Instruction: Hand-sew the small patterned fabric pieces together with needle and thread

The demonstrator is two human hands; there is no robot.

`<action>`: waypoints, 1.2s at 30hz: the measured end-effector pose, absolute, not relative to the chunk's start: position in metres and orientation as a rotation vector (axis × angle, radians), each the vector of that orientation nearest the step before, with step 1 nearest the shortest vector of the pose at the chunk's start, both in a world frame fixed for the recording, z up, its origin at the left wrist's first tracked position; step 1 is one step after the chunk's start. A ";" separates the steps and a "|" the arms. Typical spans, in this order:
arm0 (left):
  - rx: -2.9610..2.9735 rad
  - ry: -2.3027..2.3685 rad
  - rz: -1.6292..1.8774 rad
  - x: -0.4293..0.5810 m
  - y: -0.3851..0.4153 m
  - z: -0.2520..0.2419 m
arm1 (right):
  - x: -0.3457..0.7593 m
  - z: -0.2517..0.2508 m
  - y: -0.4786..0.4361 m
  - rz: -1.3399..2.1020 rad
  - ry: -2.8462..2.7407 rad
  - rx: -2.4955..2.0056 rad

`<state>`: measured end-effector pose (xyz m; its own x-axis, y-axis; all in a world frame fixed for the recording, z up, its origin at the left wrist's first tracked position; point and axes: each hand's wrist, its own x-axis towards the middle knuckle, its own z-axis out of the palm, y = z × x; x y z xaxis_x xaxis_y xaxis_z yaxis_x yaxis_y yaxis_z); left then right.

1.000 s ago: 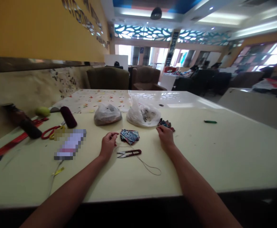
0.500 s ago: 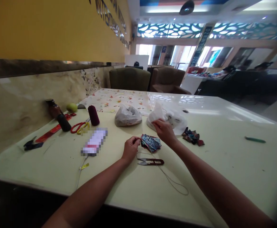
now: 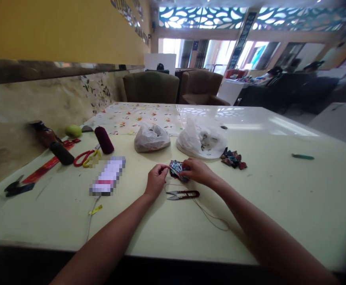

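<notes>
A small stack of patterned blue fabric pieces (image 3: 177, 168) lies on the table between my hands. My left hand (image 3: 156, 181) is closed in a pinch at its left edge; what sits between the fingertips is too small to make out. From the other side my right hand (image 3: 201, 172) pinches a fabric piece on the stack, its fingertips partly hiding it. Just below lie dark-handled thread snips (image 3: 185, 194), blades pointing left. A thin looped thread (image 3: 211, 219) runs from beside the stack past the snips.
Two white plastic bags (image 3: 152, 139) stand behind my hands, with dark folded fabric bits (image 3: 234, 158) to their right. A maroon thread cone (image 3: 104, 140), scissors (image 3: 84, 158), a phone (image 3: 109, 174) and a bottle (image 3: 44, 133) are at left. A green pen-like object (image 3: 303, 156) lies far right.
My right hand has come down from the right plastic bag to the fabric stack. My left hand stays at the stack's left side. The camera view has shifted a little.
</notes>
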<state>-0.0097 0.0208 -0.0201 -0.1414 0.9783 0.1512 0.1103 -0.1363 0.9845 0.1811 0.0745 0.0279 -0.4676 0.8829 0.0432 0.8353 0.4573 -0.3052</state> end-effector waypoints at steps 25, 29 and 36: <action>1.150 1.072 1.456 0.002 -0.015 0.007 | 0.164 0.011 0.008 1.656 -1.451 -1.021; 1.107 1.153 1.464 -0.001 -0.011 0.005 | 0.163 0.014 0.007 1.724 -1.384 -0.945; 0.825 1.114 1.448 -0.002 -0.005 -0.001 | 0.163 0.007 0.014 1.496 -1.622 -0.700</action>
<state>-0.0025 -0.0054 -0.0009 -0.1793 0.9804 -0.0823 -0.3310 0.0187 0.9435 0.1632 0.0138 0.0073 -0.5240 0.8308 0.1874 -0.1196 0.1460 -0.9820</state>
